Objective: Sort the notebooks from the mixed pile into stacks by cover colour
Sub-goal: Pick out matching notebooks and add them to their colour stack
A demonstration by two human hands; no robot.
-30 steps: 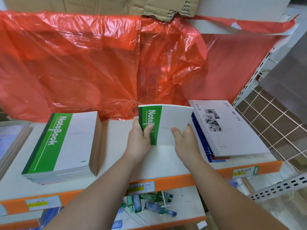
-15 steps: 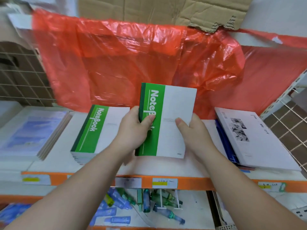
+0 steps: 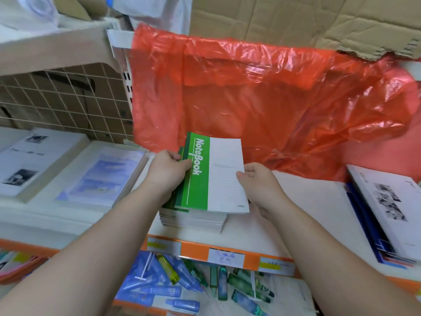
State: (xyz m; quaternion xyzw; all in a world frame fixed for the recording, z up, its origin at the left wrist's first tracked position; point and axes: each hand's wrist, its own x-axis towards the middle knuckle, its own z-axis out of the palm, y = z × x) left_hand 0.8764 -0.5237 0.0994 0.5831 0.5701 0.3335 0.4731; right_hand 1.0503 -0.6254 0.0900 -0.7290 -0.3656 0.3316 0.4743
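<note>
The green-and-white paper notebook [image 3: 214, 176] with "NoteBook" printed down its green band sits in the middle of the frame, held flat over the stack of matching green notebooks [image 3: 193, 218]. It is slightly out of line with them, and I can't tell whether it is touching the stack yet. The left hand [image 3: 168, 172] has its fingers curled round the green spine edge, and the right hand [image 3: 257, 181] pinches the white edge, thumb on the cover.

By the look of it the sorting is well under way. Three colour stacks lie along the white shelf with an orange front edge [image 3: 193, 249]: this green one, a pale blue-covered stack [image 3: 102, 179] to its left, and a white stack with black-and-white photos [image 3: 29, 160] at the far left. One mixed pile [image 3: 385, 213] waits at the right edge, a white cover on top with blue showing beneath, so more remains to sort. How many notebooks each stack holds I can't count. A red plastic sheet [image 3: 262, 106] hangs behind.
</note>
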